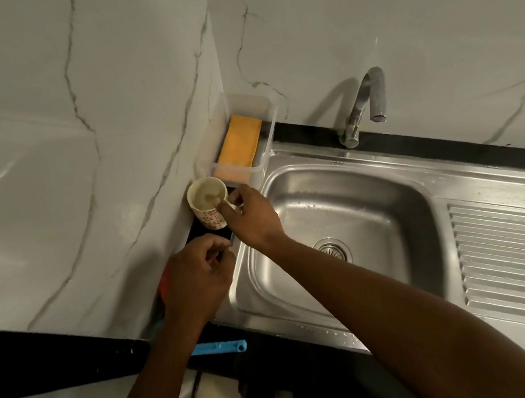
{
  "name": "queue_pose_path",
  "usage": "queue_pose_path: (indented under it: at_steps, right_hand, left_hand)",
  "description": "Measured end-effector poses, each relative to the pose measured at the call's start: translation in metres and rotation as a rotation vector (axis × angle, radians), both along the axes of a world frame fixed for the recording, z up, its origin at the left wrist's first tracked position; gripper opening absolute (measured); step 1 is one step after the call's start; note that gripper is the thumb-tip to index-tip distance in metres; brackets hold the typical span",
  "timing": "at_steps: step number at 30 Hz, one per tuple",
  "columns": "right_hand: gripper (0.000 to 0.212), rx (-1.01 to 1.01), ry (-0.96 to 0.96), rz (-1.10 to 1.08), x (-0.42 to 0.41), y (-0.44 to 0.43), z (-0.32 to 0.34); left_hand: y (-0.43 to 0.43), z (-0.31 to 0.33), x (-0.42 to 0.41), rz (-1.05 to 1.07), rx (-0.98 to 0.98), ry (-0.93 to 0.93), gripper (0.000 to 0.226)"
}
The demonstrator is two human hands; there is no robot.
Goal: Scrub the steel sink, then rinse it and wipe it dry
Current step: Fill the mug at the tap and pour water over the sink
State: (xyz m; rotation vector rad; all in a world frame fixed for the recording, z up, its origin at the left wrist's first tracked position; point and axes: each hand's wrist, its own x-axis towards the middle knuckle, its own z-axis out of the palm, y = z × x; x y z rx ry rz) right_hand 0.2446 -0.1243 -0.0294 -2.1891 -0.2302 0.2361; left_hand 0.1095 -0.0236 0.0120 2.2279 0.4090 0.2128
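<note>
Two bare hands work at the near-left corner of the steel sink (pixel 344 219), over the dark counter. The left hand (pixel 197 275) is curled nearly closed around something small and thin at the sink rim; what it holds cannot be told. Just beyond it, the right hand (pixel 250 214) pinches the handle side of a small patterned cup (pixel 208 204), one fingertip dipped into the pale, cloudy contents. The cup stands on the narrow counter strip between wall and basin, so a nudge would likely tip it and spill into the bowl or onto the counter. The basin is brushed steel with rounded corners, a round drain strainer (pixel 332 249) and a ribbed drainboard (pixel 524 259); scattered droplets suggest a slippery rim. A blue plastic bar (pixel 218 348) lies at the counter's near edge. Farther back, a clear plastic tray (pixel 263 118) holds a flat orange sponge (pixel 239 140), and a curved metal tap (pixel 363 105) rises against the veined marble wall (pixel 68 127).
</note>
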Motion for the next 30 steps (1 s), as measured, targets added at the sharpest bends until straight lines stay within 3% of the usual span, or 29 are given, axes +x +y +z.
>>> queue_pose_path:
  at_steps: [8,14,27,30]
  right_hand:
    - [0.056,-0.112,0.134,0.001,0.005,0.018,0.002]
    - [0.048,-0.074,0.234,-0.041,0.013,0.014,0.006]
    - [0.059,0.012,0.177,-0.218,-0.015,-0.130,0.038]
    - [0.049,-0.001,0.163,-0.280,-0.018,-0.167,0.035]
  left_hand:
    - [0.018,-0.007,0.003,-0.063,-0.063,0.013,0.012]
    - [0.019,-0.009,0.006,-0.098,-0.081,0.028,0.014]
    - [-0.039,0.010,0.048,-0.099,-0.066,-0.160,0.014]
    - [-0.056,0.009,0.078,-0.150,-0.049,-0.176,0.014]
